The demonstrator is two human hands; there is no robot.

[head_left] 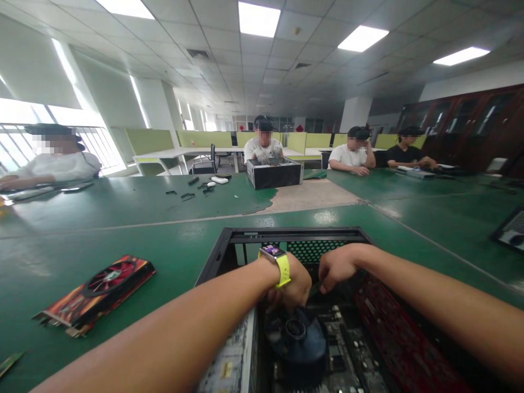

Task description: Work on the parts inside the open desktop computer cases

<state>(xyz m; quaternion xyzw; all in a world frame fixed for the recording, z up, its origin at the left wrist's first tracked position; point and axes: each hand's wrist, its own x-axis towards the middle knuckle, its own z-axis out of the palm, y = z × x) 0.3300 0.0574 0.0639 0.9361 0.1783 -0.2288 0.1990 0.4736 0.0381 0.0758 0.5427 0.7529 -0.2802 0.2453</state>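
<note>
An open black computer case (pixel 298 232) lies in front of me, and both of my hands reach into its far end. My left hand (pixel 293 284), with a yellow-green watch (pixel 282 267) at its wrist, is bent down just beyond the round CPU cooler (pixel 297 349). Its fingers look curled, but their tips are hidden. My right hand (pixel 338 266) is close beside it, fingers bent and pressed together, near the case's perforated end. What either hand grips is not visible. Below them lie the dark motherboard (pixel 341 333) and a red circuit board (pixel 403 333).
A graphics card (pixel 110 289) with a red fan lies left on the green tabletop (pixel 176 251). Across the table, a person (pixel 264 147) works in another case (pixel 276 173). Small dark parts (pixel 188 196) are scattered at the far left. More people sit on both sides.
</note>
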